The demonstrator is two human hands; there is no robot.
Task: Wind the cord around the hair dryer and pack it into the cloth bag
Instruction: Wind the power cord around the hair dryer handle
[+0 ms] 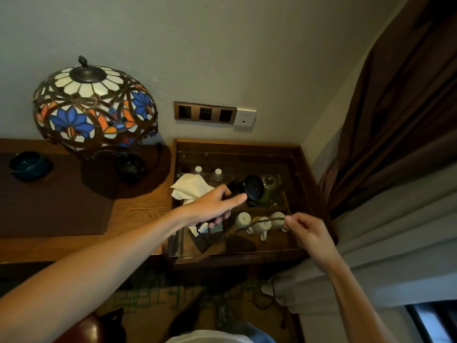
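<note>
The left hand point(212, 209) is wrapped around the handle of the dryer point(247, 189), forefinger stretched along it, at the centre of the frame. The dryer is matt black plastic with a round, perforated rear grille facing the camera. Its cord point(249, 226) is dark and thin; it leaves the handle's base through a ribbed collar, sags, then rises to the right hand point(309, 233), whose thumb and fingertips pinch it, the other fingers curled. Motion blur softens the cord's middle.

Both are held over a glass-topped case point(294, 246) with a raised, dark wooden frame, centre right. Under the glass stand two clear plastic bottles point(207, 173) with white caps, a green-tinted glass pot point(268, 191) and three glossy white cups point(259, 225) with handles. The bag point(190, 189), cream cloth, soft and crumpled, lies on the case's left edge just behind the left hand.

Left of the case runs a wooden counter point(133, 211) with visible grain, bearing a dark brown mat point(49, 206). On it stands a domed stained-glass lamp point(95, 105), with blue and orange flowers and white panes in dark metal leading and a finial on top, upper left. A round, glazed teal bowl point(29, 165) sits at the far left.

The wall is plain, off-white plaster with a bronze three-socket plate point(205, 113) and a white plate point(244, 119) beside it. Heavy brown curtain point(400, 120) and pale sheer fabric point(395, 243) hang on the right. The floor point(148, 293) below has a green-lined pattern.
</note>
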